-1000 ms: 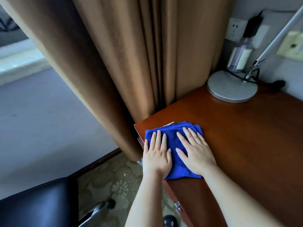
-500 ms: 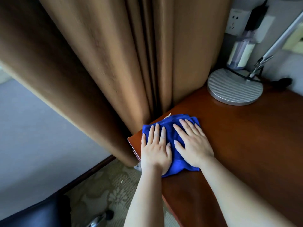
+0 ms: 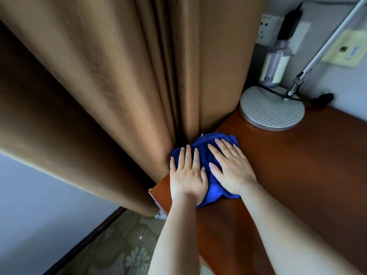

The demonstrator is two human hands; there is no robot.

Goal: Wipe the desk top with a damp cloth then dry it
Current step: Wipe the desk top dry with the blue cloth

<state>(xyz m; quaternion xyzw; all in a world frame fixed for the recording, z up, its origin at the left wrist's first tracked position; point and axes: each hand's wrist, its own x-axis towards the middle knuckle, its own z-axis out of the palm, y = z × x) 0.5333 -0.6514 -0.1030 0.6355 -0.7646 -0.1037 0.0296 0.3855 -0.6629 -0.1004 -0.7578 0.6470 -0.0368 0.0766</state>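
Note:
A blue cloth (image 3: 206,144) lies bunched on the reddish-brown desk top (image 3: 297,165), near the desk's left edge where it meets the curtain. My left hand (image 3: 187,176) presses flat on the cloth's left side, fingers straight and pointing away from me. Beside it my right hand (image 3: 230,167) presses flat on the cloth's right side, fingers spread. The middle of the cloth is hidden under both palms.
A tan curtain (image 3: 119,76) hangs against the desk's left edge, touching the cloth. At the back stand a round ribbed lamp base (image 3: 272,110) with its slanted arm, a clear bottle (image 3: 275,66) and a wall socket (image 3: 267,28). Patterned carpet (image 3: 119,245) lies below left.
Both hands have pushed the cloth farther away along the desk's left edge, up against the curtain. More bare desk corner shows behind the hands. The black chair has left the view.

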